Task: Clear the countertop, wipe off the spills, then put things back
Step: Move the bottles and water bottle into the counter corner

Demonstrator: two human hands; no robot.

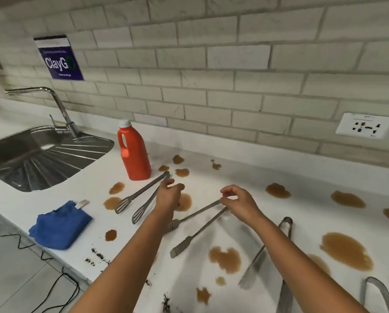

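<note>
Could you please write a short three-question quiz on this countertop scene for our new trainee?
1. True or false: the blue cloth is spread over the spills.
2. Which hand holds tongs? A) left hand B) right hand
3. What stands upright nearest the sink?

Key:
1. False; it lies bunched near the counter edge, on no brown spill.
2. B; its grip pinches the hinge end of the middle tongs.
3. The orange bottle.

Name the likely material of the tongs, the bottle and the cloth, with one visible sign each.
Tongs: probably stainless steel, grey with a dull sheen. Bottle: likely plastic, glossy orange with a moulded handle. Cloth: soft blue fabric, matte, crumpled in folds.
</note>
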